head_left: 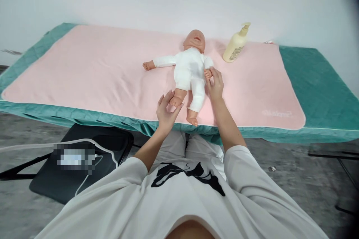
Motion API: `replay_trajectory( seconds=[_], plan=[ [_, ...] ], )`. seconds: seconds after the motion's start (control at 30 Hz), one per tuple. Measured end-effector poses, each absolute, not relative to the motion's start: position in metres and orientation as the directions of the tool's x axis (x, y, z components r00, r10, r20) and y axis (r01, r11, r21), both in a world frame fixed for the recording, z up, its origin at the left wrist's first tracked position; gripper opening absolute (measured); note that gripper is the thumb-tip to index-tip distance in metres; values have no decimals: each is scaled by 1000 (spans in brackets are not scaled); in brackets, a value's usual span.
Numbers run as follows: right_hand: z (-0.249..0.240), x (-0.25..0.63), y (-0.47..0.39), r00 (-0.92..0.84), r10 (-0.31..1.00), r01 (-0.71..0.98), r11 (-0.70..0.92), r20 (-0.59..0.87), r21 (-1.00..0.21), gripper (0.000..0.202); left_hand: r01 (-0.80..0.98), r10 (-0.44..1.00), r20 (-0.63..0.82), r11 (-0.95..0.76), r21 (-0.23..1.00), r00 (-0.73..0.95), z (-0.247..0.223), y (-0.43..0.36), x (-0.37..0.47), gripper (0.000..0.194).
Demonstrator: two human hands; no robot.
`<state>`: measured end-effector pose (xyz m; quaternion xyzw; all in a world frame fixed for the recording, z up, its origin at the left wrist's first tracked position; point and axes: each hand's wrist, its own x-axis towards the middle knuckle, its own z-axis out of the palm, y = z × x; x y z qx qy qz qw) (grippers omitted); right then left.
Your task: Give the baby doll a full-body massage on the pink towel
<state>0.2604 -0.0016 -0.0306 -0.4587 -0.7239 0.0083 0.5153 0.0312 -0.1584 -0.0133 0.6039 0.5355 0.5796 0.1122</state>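
A baby doll (189, 69) with a white cloth body lies on its back on a pink mat (112, 63), its head toward the wall. One arm stretches out to the left; the other is bent down at its side. My left hand (167, 112) is at the doll's left-side foot, thumb and fingers apart around it. On the right, my right hand (215, 84) has its thumb and fingers closed on the doll's small hand (208, 73). A cream pump bottle (235, 46) stands on the mat to the right of the doll's head.
The mat lies over a green quilted cover (322, 82) on a long bed against a white wall. Below its front edge at the left is a black chair (106, 149) with a blurred object and a white cable. Dark metal legs show at the lower right.
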Motion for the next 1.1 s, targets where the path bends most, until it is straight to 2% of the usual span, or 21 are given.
replay_trajectory(
  seconds=[0.4, 0.63, 0.87, 1.1],
  plan=[
    [-29, 257, -4, -205, 683, 658, 626, 701, -418, 56, 515, 742, 637, -470, 717, -210, 8, -134, 33, 67],
    [-29, 257, -4, -249, 678, 635, 653, 691, -413, 53, 484, 763, 608, -456, 747, -220, 5, -136, 35, 68],
    [-30, 257, -3, -218, 698, 641, 629, 682, -439, 54, 484, 776, 588, -433, 760, -228, -1, -143, 34, 69],
    [-31, 259, -3, -45, 680, 618, 595, 732, -514, 52, 519, 798, 549, -368, 771, -250, -9, -162, 33, 68]
  ],
)
